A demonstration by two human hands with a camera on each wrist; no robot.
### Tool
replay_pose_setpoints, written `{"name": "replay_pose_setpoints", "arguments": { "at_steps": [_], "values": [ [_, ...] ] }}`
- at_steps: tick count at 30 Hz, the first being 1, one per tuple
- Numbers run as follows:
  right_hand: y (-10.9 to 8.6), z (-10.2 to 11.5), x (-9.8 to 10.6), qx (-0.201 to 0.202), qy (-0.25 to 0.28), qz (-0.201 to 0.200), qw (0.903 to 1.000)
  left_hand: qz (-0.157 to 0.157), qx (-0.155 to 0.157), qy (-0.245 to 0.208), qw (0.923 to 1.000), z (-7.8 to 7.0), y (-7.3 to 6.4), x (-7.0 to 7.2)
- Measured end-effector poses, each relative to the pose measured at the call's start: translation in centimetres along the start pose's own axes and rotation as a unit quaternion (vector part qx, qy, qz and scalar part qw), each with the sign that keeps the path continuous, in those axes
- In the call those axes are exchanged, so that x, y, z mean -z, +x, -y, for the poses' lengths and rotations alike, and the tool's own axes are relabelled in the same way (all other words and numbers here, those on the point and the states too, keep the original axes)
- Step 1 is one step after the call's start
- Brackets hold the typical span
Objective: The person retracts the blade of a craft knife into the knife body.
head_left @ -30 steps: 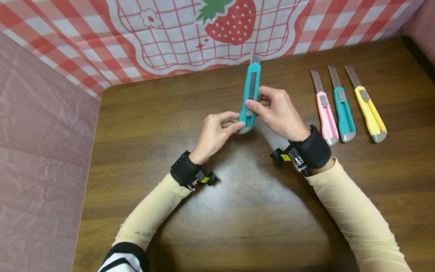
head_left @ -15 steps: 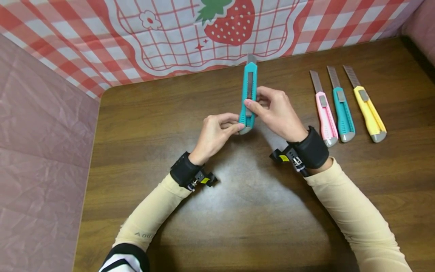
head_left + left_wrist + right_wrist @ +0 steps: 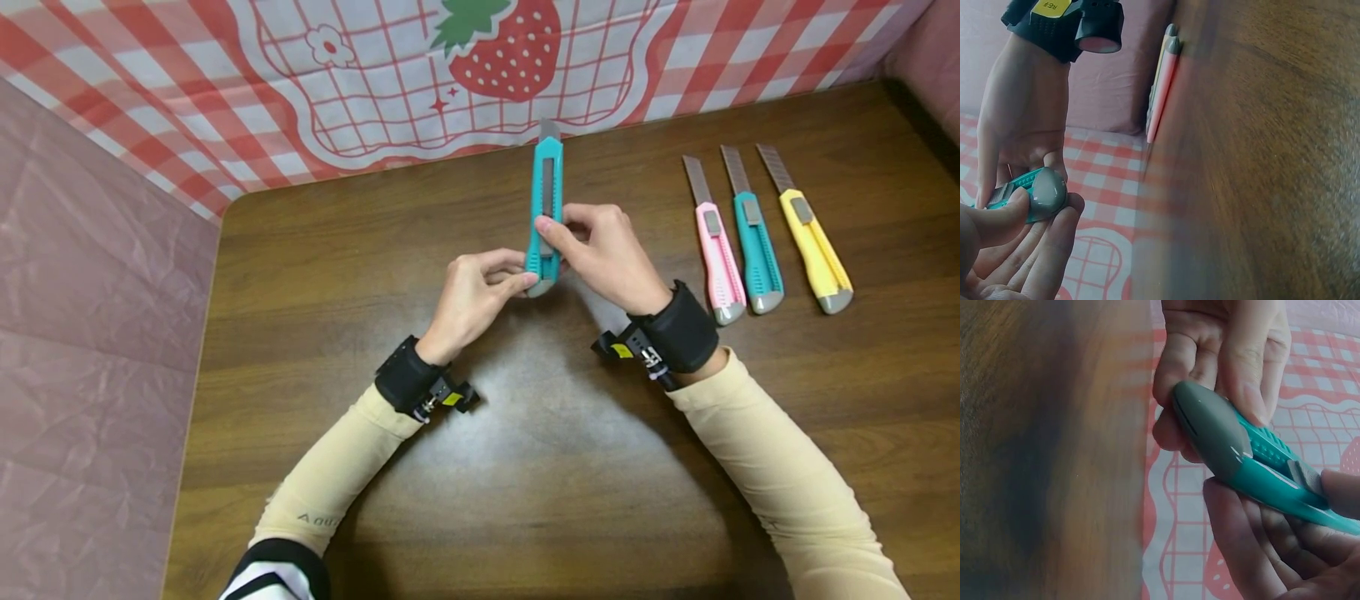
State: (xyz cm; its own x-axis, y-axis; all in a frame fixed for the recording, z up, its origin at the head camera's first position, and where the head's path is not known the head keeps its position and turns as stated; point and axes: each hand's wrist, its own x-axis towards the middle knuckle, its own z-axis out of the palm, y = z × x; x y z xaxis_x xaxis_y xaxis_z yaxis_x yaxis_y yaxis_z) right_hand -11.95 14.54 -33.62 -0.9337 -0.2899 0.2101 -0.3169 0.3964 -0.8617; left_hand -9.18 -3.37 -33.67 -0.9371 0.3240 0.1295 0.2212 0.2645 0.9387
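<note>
Both hands hold a teal box cutter (image 3: 546,187) with a grey end cap, its blade (image 3: 550,130) pointing away and showing a short length past the tip. My left hand (image 3: 474,296) pinches the capped end between thumb and fingers; that grey cap (image 3: 1049,192) faces the left wrist camera. Higher up the body, my right hand (image 3: 609,254) grips it from the right, thumb across the front. In the right wrist view the right thumb (image 3: 1342,492) lies beside the grey slider (image 3: 1305,478), while the left fingers hold around the cap. The right fingers behind the body are partly hidden.
On the brown wooden table (image 3: 360,250), to the right, lie a pink box cutter (image 3: 722,262), another teal box cutter (image 3: 759,254) and a yellow box cutter (image 3: 817,250), blades extended and pointing away. A red-and-white strawberry cloth (image 3: 510,58) hangs along the far edge.
The held box cutter has swung slightly left at its blade end and stands straighter in the head view. My right hand has shifted a little left and down with it; the left hand is nearly still.
</note>
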Motion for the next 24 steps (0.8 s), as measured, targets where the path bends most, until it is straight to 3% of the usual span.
{"name": "replay_pose_setpoints", "arguments": {
  "at_steps": [13, 16, 22, 24],
  "values": [
    [-0.1, -0.1, -0.2, 0.009, -0.017, -0.004, 0.9998, 0.0, 0.006, -0.005, 1.0, -0.1, -0.1, -0.2],
    [-0.2, -0.1, -0.1, 0.008, -0.017, -0.002, 0.9998, 0.001, 0.007, -0.005, 1.0, 0.5, 0.0, -0.3],
    [-0.2, -0.2, -0.1, 0.014, -0.016, 0.004, 0.9998, 0.004, 0.005, -0.009, 0.9999, 3.2, 0.6, -0.6],
    [-0.2, -0.2, -0.1, 0.018, -0.017, 0.006, 0.9997, 0.005, 0.003, -0.011, 0.9999, 2.6, 0.5, -0.5]
  ]
}}
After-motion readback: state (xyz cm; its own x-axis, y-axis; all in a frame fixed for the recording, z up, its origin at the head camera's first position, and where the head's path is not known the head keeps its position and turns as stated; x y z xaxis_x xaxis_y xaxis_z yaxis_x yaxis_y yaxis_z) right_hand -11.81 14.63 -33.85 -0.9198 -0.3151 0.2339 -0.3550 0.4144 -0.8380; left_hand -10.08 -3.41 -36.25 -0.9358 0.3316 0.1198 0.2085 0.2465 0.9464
